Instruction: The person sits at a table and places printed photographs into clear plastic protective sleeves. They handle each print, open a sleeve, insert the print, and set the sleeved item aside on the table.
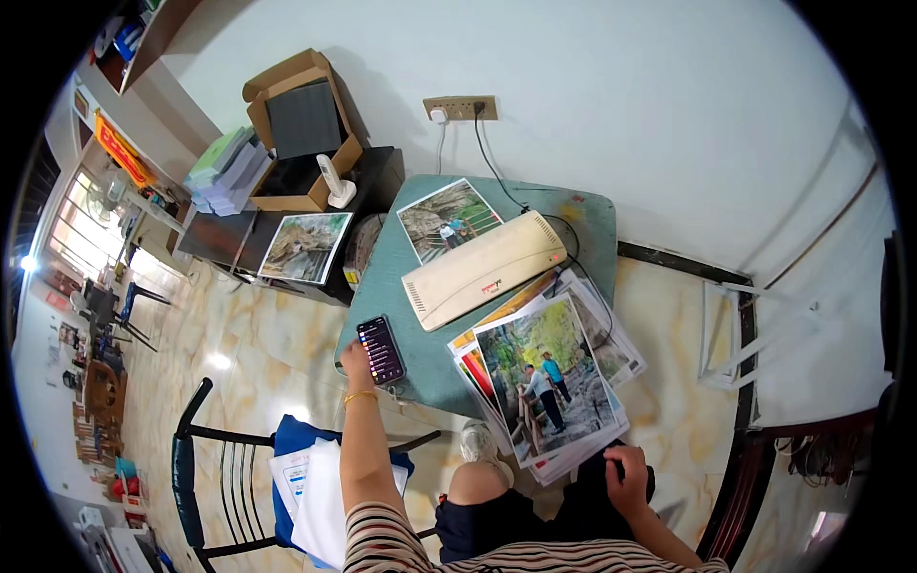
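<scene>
My left hand [354,361] is curled at the left edge of a smartphone [381,350], close against it. The phone lies face up at the table's near left corner, its dark screen lit with a list. My right hand [627,479] rests loosely curled by my right thigh, with nothing seen in it. Close to it, a large photo print [546,377] of two people on a rocky path tops a stack of sheets overhanging the table's near edge. Behind the stack sits a cream laminator [485,270] with a small red light. Another photo print [447,222] lies at its far side.
A green table [583,205] stands against the wall, below a socket strip [460,108] with two plugs. Left are a dark cabinet with another print [305,247], an open cardboard box [304,203], paper stacks [227,172] and a white handset [335,181]. A chair [229,437] holds papers beside me.
</scene>
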Action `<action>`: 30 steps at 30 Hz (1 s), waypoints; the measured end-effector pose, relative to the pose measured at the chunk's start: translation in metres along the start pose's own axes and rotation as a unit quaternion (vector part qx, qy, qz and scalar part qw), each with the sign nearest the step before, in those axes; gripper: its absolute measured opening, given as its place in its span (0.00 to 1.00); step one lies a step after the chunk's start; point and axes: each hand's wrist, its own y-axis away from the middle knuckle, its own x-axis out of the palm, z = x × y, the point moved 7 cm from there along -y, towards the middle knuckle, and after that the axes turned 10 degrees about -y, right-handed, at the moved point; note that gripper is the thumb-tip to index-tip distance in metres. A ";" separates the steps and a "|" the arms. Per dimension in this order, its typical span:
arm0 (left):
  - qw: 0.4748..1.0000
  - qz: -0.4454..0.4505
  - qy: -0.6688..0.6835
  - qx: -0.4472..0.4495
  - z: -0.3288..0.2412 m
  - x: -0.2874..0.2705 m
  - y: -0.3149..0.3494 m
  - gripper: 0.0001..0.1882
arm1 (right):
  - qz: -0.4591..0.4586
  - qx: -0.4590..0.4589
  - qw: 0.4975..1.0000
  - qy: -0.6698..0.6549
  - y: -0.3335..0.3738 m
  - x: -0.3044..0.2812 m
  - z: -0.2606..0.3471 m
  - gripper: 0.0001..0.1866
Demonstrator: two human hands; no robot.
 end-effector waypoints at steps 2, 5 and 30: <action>0.904 -0.140 -0.373 0.158 -0.041 -0.005 0.016 0.22 | -0.001 0.012 1.000 0.025 0.020 -0.011 0.022 0.06; 0.955 0.020 -0.079 0.284 -0.128 0.076 -0.045 0.20 | -0.022 0.023 0.999 0.030 -0.034 0.008 -0.019 0.04; 0.877 -0.242 0.358 0.210 -0.225 -0.041 -0.145 0.17 | 0.060 -0.001 0.995 0.075 -0.050 0.035 -0.004 0.02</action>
